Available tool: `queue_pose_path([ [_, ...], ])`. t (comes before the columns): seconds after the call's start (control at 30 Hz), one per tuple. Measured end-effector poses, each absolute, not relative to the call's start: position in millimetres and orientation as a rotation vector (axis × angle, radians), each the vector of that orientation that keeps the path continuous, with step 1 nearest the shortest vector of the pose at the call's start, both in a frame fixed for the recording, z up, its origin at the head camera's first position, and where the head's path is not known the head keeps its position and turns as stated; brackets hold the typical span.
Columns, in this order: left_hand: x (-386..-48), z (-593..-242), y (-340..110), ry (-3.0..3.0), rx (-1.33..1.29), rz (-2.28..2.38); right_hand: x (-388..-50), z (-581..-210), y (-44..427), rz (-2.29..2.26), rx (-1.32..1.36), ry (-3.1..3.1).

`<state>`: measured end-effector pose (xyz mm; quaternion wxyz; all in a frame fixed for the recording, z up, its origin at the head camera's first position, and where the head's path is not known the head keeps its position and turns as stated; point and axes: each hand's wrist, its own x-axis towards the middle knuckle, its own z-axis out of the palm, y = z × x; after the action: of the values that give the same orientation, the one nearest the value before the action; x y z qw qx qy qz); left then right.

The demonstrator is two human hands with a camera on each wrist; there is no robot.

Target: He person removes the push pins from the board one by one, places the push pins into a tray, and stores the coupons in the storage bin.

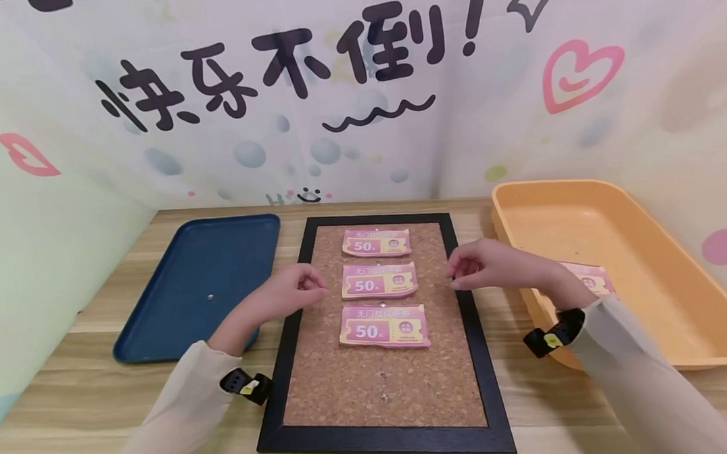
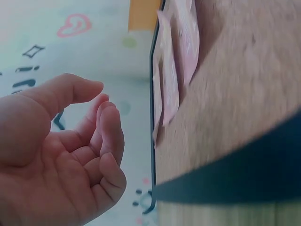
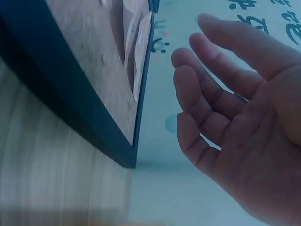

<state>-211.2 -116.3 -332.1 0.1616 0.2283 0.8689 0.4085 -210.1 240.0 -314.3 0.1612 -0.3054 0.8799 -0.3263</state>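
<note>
A corkboard (image 1: 383,389) in a black frame lies on the table, with three pink-and-yellow paper coupons marked 50 in a column: a top coupon (image 1: 370,247), a middle coupon (image 1: 366,286) and a bottom coupon (image 1: 368,332). A small shiny spot shows at each coupon's upper edge. Above the board's left side hovers my left hand (image 1: 287,290), fingers loosely bent and holding nothing; the left wrist view shows a bare palm (image 2: 51,174). My right hand (image 1: 493,265) is over the right frame edge, its relaxed fingers (image 3: 188,89) apart from the coupons and also without anything in them.
On the left lies a dark blue tray (image 1: 182,262) with a small shiny metal piece (image 1: 211,297) in it. An orange plastic bin (image 1: 641,310) stands on the right, holding at least one pink coupon (image 1: 591,278) partly behind my right forearm. A printed cloth (image 1: 360,159) hangs behind the table.
</note>
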Motion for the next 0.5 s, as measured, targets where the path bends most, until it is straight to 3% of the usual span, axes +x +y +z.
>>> queue_pose_path([
  [0.5,-215.8,-348.8,-65.5,2.404,0.712,1.131,-219.4,-348.2,206.1,-1.051,-0.885,2.363],
])
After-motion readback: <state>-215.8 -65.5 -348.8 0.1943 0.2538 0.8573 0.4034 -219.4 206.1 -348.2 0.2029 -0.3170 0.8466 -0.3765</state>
